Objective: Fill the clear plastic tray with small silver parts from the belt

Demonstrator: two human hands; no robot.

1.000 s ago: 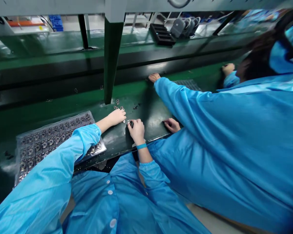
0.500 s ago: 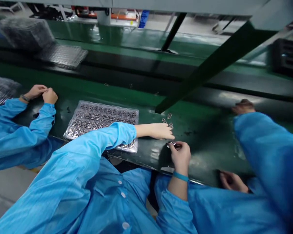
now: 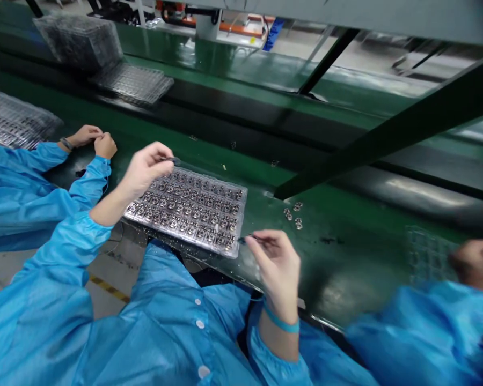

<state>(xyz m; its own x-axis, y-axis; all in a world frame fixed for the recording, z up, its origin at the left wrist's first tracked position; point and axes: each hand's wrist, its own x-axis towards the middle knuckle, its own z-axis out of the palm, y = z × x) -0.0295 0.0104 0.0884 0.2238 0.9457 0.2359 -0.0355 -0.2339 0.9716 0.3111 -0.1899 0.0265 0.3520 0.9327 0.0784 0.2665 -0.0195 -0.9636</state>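
A clear plastic tray (image 3: 242, 214) holds rows of small shiny metal parts (image 3: 193, 212) in its pockets. At its far left corner, my left hand (image 3: 147, 169) pinches a small dark piece (image 3: 173, 160) between thumb and fingers. My right hand (image 3: 277, 262) is beside the tray's near right corner, its thumb and fingers closed on another small dark piece (image 3: 243, 240) whose kind I cannot make out. Several loose metal parts (image 3: 293, 214) lie on the green bench (image 3: 326, 273), beyond my right hand.
A slanted green post (image 3: 370, 136) crosses the right side above the bench. Co-workers' hands (image 3: 94, 140) and a blurred hand (image 3: 477, 262) work on either side. Stacked clear trays (image 3: 80, 43) stand at the back left; a dark belt (image 3: 225, 118) runs behind.
My left hand has swung from the loose parts at right to the tray's far left corner. My right hand has moved slightly left, nearer the tray. The view has shifted, and the right co-worker's arm has moved.
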